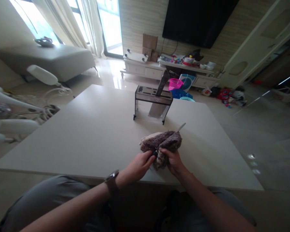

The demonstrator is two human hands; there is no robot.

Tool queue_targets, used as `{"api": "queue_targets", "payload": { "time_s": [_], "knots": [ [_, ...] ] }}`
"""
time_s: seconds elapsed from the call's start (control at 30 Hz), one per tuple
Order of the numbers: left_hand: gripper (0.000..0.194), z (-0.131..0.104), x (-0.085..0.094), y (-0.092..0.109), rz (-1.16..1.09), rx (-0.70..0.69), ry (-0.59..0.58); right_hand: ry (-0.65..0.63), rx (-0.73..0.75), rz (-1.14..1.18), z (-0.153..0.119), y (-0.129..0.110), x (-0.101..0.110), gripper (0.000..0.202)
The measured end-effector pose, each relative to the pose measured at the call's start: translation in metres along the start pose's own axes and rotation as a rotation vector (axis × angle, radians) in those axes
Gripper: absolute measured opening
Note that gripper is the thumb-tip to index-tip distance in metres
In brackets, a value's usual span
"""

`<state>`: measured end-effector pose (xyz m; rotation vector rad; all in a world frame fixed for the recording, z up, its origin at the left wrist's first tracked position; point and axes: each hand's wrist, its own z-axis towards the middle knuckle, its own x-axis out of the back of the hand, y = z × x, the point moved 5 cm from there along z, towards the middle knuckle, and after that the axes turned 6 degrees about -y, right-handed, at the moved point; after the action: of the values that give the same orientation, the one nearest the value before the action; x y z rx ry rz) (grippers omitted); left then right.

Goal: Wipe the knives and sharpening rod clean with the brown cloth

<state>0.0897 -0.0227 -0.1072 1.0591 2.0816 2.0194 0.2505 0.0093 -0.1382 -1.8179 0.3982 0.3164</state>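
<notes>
My left hand [142, 162], with a watch on its wrist, is closed around the dark handle of a knife [182, 127]. A bunched brown cloth [162, 140] hides most of the blade, and only its tip sticks out at the upper right. My right hand [173, 158] grips the cloth, with the thumb lying on top. Beyond both hands a knife block [138, 102] with clear sides stands on the white table [99, 129]. One dark-handled knife [162, 83] is tilted in its top slots, its broad blade visible through the side.
White chandelier-like arms [43, 75] hang by the table's left edge. A pink basket [175, 83] and blue items are behind the table. Farther back are a low cabinet [145, 70] with clutter, a television [198, 21] and a grey bench [62, 59].
</notes>
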Motion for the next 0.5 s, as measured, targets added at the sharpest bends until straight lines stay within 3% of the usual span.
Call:
{"api": "queue_targets", "payload": {
  "time_s": [0.13, 0.33, 0.5],
  "knots": [
    [0.032, 0.000, -0.001, 0.001, -0.017, 0.003, -0.041, 0.053, 0.085, 0.038, 0.018, -0.027, 0.013, 0.033],
    [0.034, -0.006, -0.003, 0.005, -0.043, 0.017, -0.115, 0.172, 0.236, 0.153, 0.041, -0.074, 0.055, 0.031],
    [0.028, -0.005, -0.008, -0.003, -0.243, 0.084, -0.169, 0.182, 0.252, 0.187, 0.038, -0.081, 0.066, 0.033]
  ]
}}
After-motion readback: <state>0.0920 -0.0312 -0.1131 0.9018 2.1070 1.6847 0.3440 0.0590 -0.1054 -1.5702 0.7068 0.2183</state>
